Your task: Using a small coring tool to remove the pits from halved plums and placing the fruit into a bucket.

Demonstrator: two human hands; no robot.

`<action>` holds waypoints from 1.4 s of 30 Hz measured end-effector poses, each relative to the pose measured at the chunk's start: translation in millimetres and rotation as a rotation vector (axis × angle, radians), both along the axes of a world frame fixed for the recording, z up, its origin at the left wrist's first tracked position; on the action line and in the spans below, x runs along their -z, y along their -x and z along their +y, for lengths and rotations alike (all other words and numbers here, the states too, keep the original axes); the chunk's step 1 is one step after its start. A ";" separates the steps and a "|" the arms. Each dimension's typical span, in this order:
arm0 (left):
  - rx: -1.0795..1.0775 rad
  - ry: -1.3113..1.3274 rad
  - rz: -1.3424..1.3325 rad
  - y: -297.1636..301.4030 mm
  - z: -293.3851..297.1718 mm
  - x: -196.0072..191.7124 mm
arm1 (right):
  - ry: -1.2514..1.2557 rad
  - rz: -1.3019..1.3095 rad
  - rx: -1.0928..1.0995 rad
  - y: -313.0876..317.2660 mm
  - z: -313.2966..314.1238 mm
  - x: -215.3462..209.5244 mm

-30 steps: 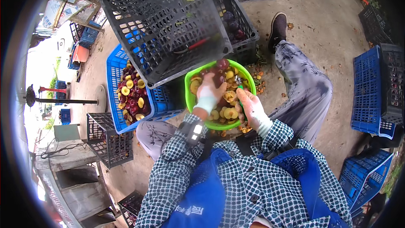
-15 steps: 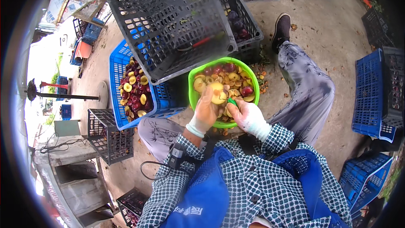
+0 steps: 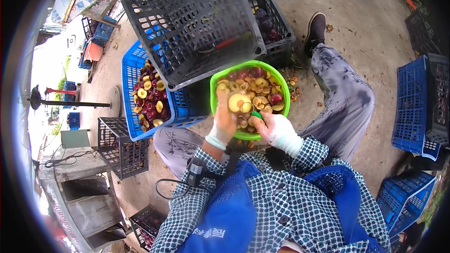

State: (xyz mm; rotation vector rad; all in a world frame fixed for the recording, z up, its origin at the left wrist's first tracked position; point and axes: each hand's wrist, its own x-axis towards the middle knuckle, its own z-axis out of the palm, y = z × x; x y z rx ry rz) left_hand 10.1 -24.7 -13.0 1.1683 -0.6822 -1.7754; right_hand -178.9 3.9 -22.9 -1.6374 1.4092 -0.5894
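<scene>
Over a lime-green basin [image 3: 284, 81], my left hand [image 3: 224, 121] is closed around a plum [image 3: 240, 103] with its yellow flesh showing. My right hand [image 3: 276, 129], in a white fingerless glove, grips a small tool by its green handle [image 3: 257, 115], just beside the plum. The tool's blade is too small and blurred to make out. Below both hands the basin holds many cut plum pieces [image 3: 260, 83] and a few dark red plums [image 3: 276, 99].
Against the basin's far left leans a tilted black crate [image 3: 187, 28] with a red-handled tool [image 3: 224, 45] in it. A blue crate [image 3: 127, 77] of halved plums stands left. Behind is another black crate [image 3: 285, 37] with dark plums. More blue crates [image 3: 407, 107] stand right.
The plum in my left hand has turned, and its round yellow cut face shows more fully. My right hand and the green handle have barely shifted.
</scene>
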 end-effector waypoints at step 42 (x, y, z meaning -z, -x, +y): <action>-0.222 -0.209 0.279 29.9 -7.7 -10.2 | -0.847 -0.949 -0.358 15.2 1.7 -25.1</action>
